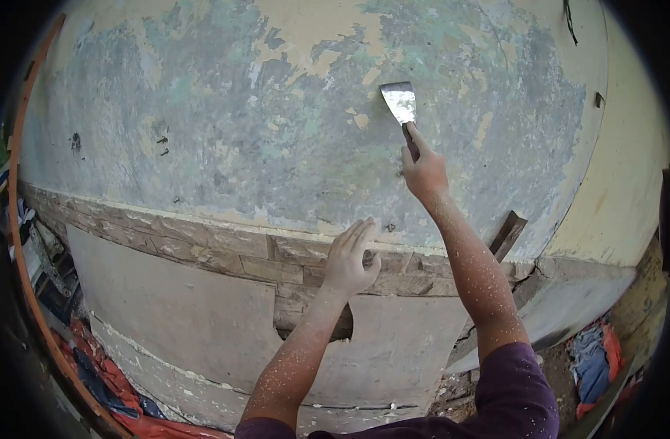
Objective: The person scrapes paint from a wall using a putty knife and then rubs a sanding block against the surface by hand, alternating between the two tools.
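My right hand [426, 173] is wrapped round the dark handle of a paint scraper [400, 104]. Its wide metal blade points up and lies at the surface of the wall [225, 139], which shows patchy grey, green and cream paint; whether the edge touches cannot be made out. Lower down, my left hand [352, 260] rests at the stone ledge, holding nothing, its fingers stretched upward and the thumb apart. Pale flecks dot both forearms.
A band of rough stone tiles [203, 241] runs across below the painted part. A short wooden piece [508, 235] leans at the right. An orange strip [17, 183] curves along the left edge. Red and blue cloths [595, 362] lie low at the right.
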`<state>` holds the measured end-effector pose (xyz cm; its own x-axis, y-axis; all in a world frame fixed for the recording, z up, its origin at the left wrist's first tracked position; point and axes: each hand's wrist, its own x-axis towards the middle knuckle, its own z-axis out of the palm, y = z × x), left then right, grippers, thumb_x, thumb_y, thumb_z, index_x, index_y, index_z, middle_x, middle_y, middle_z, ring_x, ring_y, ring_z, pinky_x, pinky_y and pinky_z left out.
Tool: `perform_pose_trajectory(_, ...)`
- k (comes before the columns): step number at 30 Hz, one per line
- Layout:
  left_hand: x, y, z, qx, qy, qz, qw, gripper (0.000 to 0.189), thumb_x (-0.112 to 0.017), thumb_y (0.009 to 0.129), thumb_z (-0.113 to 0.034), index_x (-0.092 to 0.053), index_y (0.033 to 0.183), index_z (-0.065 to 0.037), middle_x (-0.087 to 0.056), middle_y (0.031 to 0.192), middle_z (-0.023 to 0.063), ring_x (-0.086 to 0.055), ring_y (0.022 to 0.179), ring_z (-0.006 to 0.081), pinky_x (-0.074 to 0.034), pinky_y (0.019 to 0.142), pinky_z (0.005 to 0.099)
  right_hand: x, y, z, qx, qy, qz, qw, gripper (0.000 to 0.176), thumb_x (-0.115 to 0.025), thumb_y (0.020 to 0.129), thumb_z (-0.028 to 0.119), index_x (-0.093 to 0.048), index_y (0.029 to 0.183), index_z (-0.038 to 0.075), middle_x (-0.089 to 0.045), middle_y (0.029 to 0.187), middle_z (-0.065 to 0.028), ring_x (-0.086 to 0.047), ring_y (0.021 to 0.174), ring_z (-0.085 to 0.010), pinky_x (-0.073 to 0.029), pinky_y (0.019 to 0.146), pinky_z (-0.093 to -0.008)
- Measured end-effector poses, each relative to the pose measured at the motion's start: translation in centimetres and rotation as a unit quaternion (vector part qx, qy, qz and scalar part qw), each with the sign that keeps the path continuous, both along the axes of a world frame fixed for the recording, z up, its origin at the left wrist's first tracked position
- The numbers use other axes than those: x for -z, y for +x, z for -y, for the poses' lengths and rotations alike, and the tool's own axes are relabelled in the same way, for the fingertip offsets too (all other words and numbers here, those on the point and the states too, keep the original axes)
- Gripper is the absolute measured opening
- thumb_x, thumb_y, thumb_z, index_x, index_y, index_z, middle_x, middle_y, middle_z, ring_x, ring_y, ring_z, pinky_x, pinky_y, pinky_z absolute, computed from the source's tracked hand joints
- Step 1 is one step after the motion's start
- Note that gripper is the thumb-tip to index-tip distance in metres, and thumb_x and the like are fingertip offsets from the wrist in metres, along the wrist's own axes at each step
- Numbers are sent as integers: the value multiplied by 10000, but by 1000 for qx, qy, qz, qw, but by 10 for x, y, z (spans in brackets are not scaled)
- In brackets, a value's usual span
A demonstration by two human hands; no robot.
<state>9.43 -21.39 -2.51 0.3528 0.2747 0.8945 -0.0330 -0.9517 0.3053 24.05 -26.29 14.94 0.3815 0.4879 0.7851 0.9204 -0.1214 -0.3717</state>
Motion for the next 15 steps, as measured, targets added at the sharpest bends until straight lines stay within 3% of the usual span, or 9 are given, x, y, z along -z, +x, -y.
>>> perform_pose_trajectory(2, 55, -58, 23, 31, -64, 6, 997, 510, -646, 735, -136, -531, 1217, -13, -583, 1210, 174, -550, 1127, 335, -431, 965, 417, -29, -22, -30, 34, -2, 35, 999, 484, -542, 867, 186, -476, 1347, 174, -627, 986, -263, -629, 908, -395, -483, 773, -424)
perform_pose_trajectory(4, 123, -116, 40, -41, -125, -9, 991, 451, -636, 757, -148, -547, 1179, -12, -616, 1118, 179, -601, 1029, 333, -483, 880, 405, -61, -32, -62, 36, 18, 59, 997, 498, -504, 873, 197, -432, 1364, 236, -628, 982, -266, -613, 920, -424, -488, 803, -493)
perform_pose_trajectory(6, 195, -179, 60, -59, -296, -24, 953, 419, -644, 761, -123, -557, 1158, -17, -629, 1076, 165, -624, 966, 310, -498, 839, 391, -92, -36, -91, 5, 59, 87, 994, 492, -492, 875, 204, -433, 1362, 237, -628, 1010, -262, -614, 933, -421, -488, 819, -492)
perform_pose_trajectory(8, 291, -249, 85, -200, -335, -51, 919, 404, -651, 791, -128, -549, 1164, -9, -651, 997, 124, -631, 912, 259, -501, 804, 355, -111, -44, -116, 5, 73, 89, 993, 497, -487, 878, 206, -420, 1369, 241, -628, 1020, -259, -614, 939, -420, -488, 823, -491)
perform_pose_trajectory(9, 336, -279, 102, -271, -393, -40, 878, 389, -652, 785, -127, -561, 1147, -17, -660, 945, 124, -638, 856, 255, -511, 760, 345, -118, -49, -125, 15, 87, 91, 992, 503, -482, 881, 207, -406, 1377, 244, -629, 1030, -256, -614, 944, -419, -488, 827, -490)
perform_pose_trajectory(10, 363, -316, 122, -322, -444, -104, 830, 380, -652, 776, -120, -568, 1132, -15, -664, 919, 128, -646, 805, 254, -519, 722, 350, -119, -58, -131, 20, 85, 81, 993, 519, -476, 885, 208, -376, 1393, 250, -630, 1025, -256, -611, 955, -419, -486, 830, -493)
perform_pose_trajectory(11, 396, -347, 140, -307, -521, -53, 795, 388, -643, 755, -127, -545, 1121, -46, -657, 961, 127, -621, 857, 262, -494, 763, 389, -115, -69, -131, 19, 93, 82, 992, 519, -476, 885, 208, -376, 1393, 250, -630, 1025, -256, -611, 955, -419, -486, 830, -493)
perform_pose_trajectory(12, 409, -362, 158, -307, -516, -52, 798, 388, -643, 755, -127, -545, 1121, -46, -657, 961, 127, -621, 857, 262, -494, 763, 389, -105, -81, -126, 33, 70, 56, 995, 525, -475, 886, 204, -370, 1397, 255, -635, 1000, -256, -615, 940, -420, -488, 822, -497)
perform_pose_trajectory(15, 423, -430, 216, -387, -623, -234, 638, 391, -480, 885, -308, -556, 1142, -23, -632, 1015, 210, -560, 1011, 371, -436, 890, 432, -43, -98, -113, 35, -1, 27, 999, 538, -475, 885, 199, -362, 1405, 274, -643, 927, -258, -626, 884, -426, -494, 791, -510)
